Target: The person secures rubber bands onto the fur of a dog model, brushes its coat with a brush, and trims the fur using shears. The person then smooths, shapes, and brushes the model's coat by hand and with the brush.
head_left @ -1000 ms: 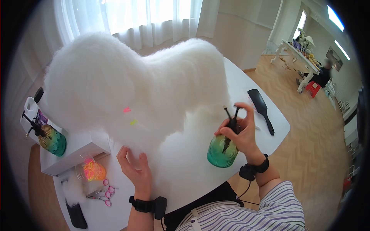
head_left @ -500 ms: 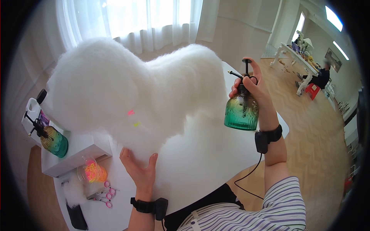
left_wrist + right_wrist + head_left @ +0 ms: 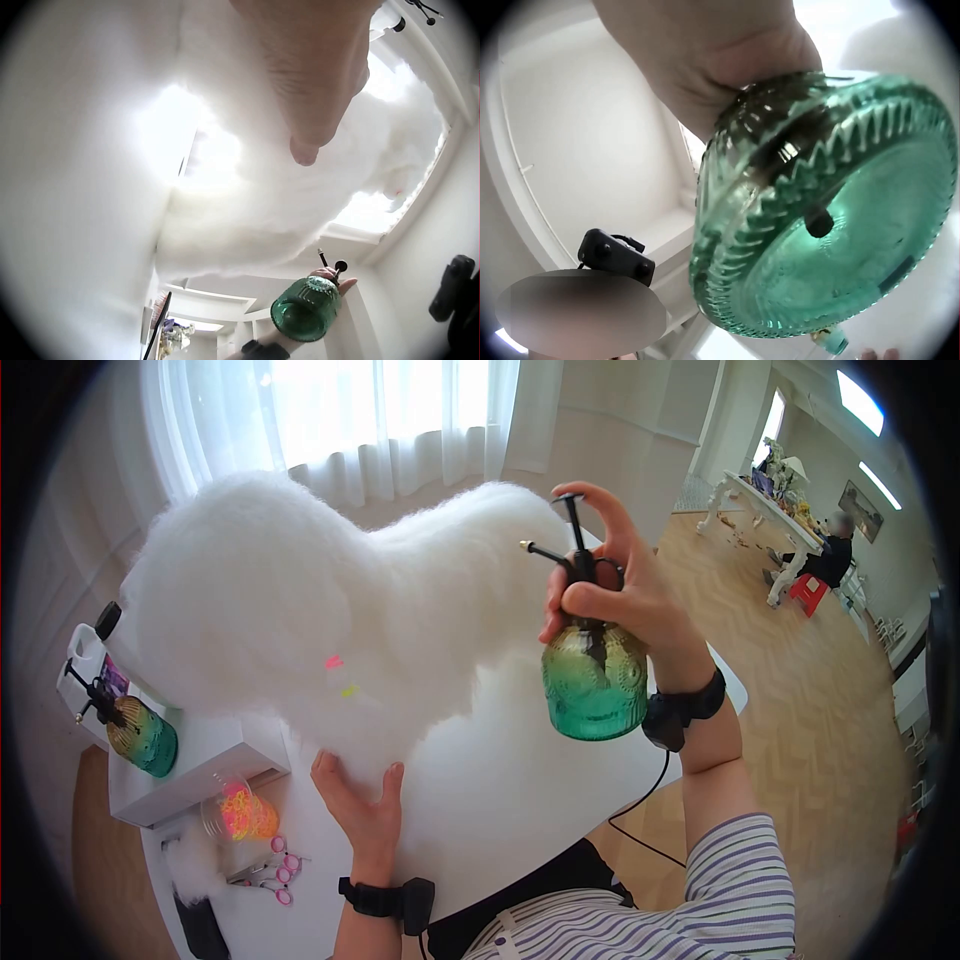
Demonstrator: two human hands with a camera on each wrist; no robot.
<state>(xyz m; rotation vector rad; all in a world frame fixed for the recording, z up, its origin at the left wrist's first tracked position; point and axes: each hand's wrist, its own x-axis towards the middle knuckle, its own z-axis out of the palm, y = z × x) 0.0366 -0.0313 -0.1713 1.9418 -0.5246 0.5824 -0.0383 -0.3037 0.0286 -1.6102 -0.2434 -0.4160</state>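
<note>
In the head view my right hand (image 3: 635,595) holds a green-and-yellow glass spray bottle (image 3: 596,695) by its black neck, a finger on top of the plunger. The bottle is raised over the right part of the table, its nozzle pointing left toward a large, fluffy white animal-shaped model (image 3: 400,580). From the right wrist its ribbed green base (image 3: 840,247) shows close up. My left hand (image 3: 362,810) rests against the low front fur of the model, thumb apart from the fingers. Pink and yellow bits (image 3: 334,661) sit in the fur above it.
A second spray bottle (image 3: 142,735) and a white jug stand at the left on a white box-like stand (image 3: 215,765). Before it are a cup of colourful bands (image 3: 248,812), pink-handled scissors (image 3: 282,870) and a fur tuft (image 3: 195,865). A person sits far right.
My right hand has lifted the spray bottle up from low over the table, then moved it left toward the model. The left hand's thumb has spread slightly; that hand otherwise stays by the fur.
</note>
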